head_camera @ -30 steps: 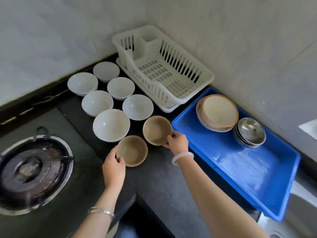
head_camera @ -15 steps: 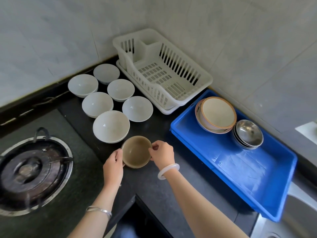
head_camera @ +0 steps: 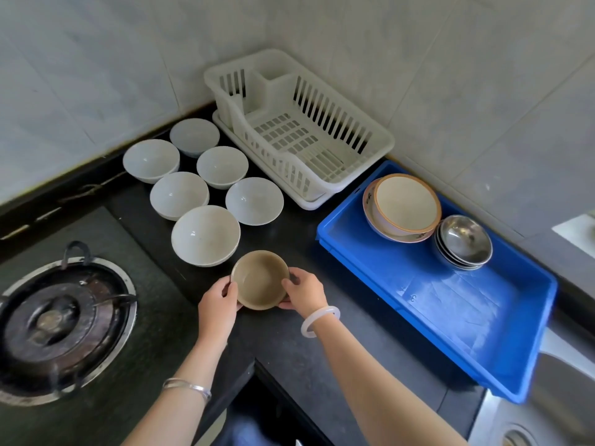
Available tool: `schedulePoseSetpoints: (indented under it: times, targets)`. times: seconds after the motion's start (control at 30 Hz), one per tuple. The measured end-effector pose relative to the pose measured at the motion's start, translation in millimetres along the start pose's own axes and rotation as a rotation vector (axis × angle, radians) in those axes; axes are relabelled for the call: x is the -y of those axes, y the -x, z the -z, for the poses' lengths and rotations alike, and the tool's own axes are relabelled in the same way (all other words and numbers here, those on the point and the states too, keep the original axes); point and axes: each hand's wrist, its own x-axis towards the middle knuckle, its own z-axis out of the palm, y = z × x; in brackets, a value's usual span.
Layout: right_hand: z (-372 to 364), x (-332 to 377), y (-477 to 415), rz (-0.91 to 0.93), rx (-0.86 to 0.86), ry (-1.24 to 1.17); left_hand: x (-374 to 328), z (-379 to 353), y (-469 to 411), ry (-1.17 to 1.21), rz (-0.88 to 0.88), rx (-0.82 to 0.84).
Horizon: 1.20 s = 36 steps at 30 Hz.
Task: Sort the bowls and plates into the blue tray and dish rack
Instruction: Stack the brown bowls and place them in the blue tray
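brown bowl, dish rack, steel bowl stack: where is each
brown bowl (head_camera: 259, 280): head view, inside bottom
white dish rack (head_camera: 299, 178): head view, near side wall
steel bowl stack (head_camera: 465, 239): head view, top bowl's inside

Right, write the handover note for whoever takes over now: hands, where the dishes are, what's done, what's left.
Left hand and right hand both grip the brown bowls, just nested, at the counter front.
Done: stacked big bowls and steel bowls sit in the blue tray.
Left: the brown bowls plus six white bowls on the counter; the dish rack holds nothing.
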Motion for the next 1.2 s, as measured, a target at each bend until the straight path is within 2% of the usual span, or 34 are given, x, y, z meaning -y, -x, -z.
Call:
schedulePoseSetpoints:
  times: [0.2, 0.47, 0.67, 0.83, 0.97, 1.2]
  targets:
    - [50, -2, 25, 0.089, -0.166, -0.209, -42, -33, 9, 0.059, -0.096, 0.141]
    - [146, -33, 69, 0.169, -0.415, -0.612, -98, -132, 54, 0.075, -0.173, 0.509]
    - [217, -80, 87, 0.095, -0.691, -0.787, -108, -228, 97, -0.040, -0.121, 0.736]
    - [260, -122, 90, 0.034, -0.839, -0.834, -102, -299, 125, -0.061, 0.020, 0.850]
    - [287, -146, 77, -0.059, -0.920, -0.777, -95, -341, 136, -0.068, 0.090, 0.931]
    - [316, -151, 50, -0.139, -0.960, -0.684, -87, -390, 131, -0.054, 0.167, 0.924]
